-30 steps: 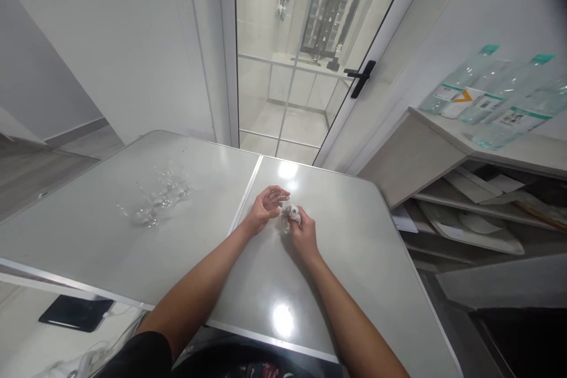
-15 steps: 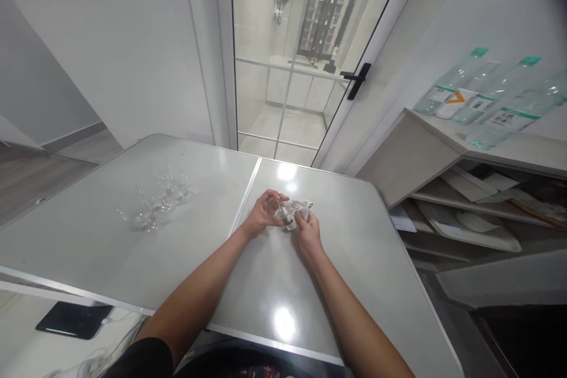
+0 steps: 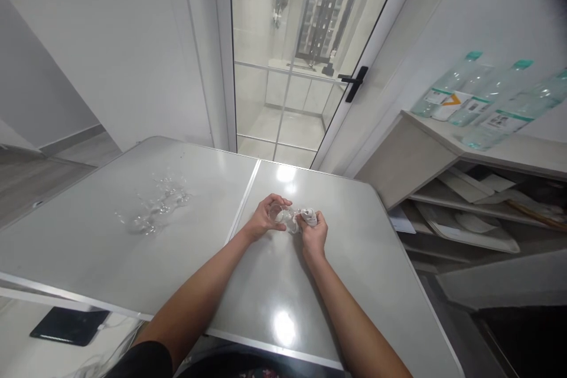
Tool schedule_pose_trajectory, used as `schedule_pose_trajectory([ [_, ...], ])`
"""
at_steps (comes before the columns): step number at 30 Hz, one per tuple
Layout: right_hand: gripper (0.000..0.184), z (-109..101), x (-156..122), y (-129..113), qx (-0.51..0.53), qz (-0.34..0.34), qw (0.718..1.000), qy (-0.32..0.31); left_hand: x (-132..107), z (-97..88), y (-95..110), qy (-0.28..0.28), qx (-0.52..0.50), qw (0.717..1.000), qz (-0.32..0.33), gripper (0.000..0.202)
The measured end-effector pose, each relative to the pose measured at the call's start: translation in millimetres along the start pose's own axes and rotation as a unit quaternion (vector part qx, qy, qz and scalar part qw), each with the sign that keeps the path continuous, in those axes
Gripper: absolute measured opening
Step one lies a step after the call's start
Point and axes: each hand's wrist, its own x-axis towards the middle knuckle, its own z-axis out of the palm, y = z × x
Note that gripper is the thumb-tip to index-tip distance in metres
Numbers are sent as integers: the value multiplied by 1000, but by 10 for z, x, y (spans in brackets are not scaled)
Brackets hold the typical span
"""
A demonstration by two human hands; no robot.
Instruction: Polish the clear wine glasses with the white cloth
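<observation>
My left hand (image 3: 264, 218) is curled round a small clear glass (image 3: 279, 214), which is tilted so its round rim shows. In my right hand (image 3: 314, 233) is a bunched white cloth (image 3: 309, 217), pinched close to the glass's right end. Part of the cloth hangs below, between the two hands. Both hands are above the right half of the grey table (image 3: 354, 271). Over on the left half lie several clear, shiny glass-like pieces (image 3: 162, 204) in a cluster; their exact shape is hard to make out.
A metal strip (image 3: 245, 195) divides the tabletop. At the lower left, a black tablet (image 3: 71, 325) with a white cable lies on a lower surface. Several clear bottles (image 3: 500, 118) with green caps stand on the shelf unit (image 3: 425, 136) at right. Beyond the table is a glass door (image 3: 283, 88).
My right hand has turned and shifted slightly right, bunching the cloth up in its grip. The glass's rim now shows more plainly in my left hand.
</observation>
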Motion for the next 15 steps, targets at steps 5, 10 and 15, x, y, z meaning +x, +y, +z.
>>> schedule_pose_trajectory([
  [5,30,81,6,-50,43,37,998,-35,5,-18,6,21,-12,1000,6,68],
  [10,36,86,33,-41,82,65,994,-35,-22,-28,23,1,5,1000,-15,67],
  [15,29,48,29,-83,18,14,1000,0,-17,-11,-11,-11,9,1000,-11,65],
])
